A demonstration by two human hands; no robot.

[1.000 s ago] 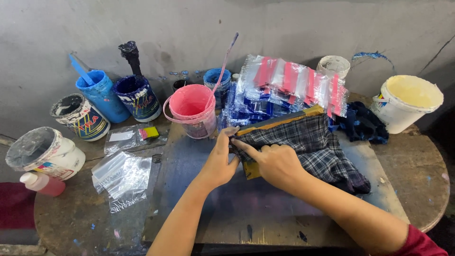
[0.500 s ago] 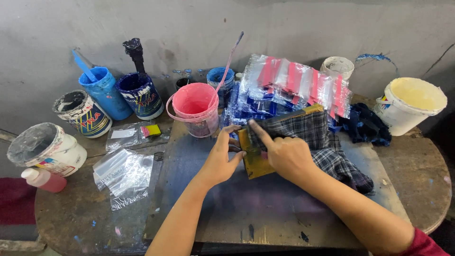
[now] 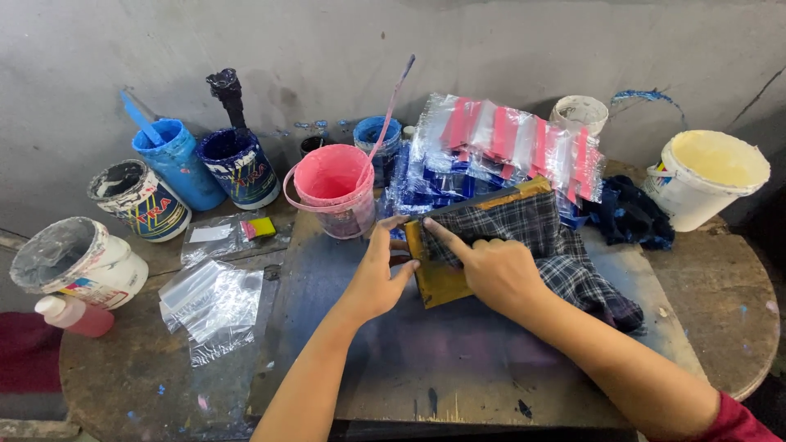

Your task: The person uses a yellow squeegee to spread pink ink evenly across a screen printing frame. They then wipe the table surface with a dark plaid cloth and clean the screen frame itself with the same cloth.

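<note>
At frame centre, both hands on a yellow wooden frame draped with plaid cloth: left hand open, fingertips touching its left edge; right hand half curled, pressing the cloth, forefinger out. Seemingly midway: cloth laid on, one end hanging loose at right. Counted: six paint pots upper left, one pink bucket, one cream bucket, one pink bottle, stacked plastic packets behind.
</note>
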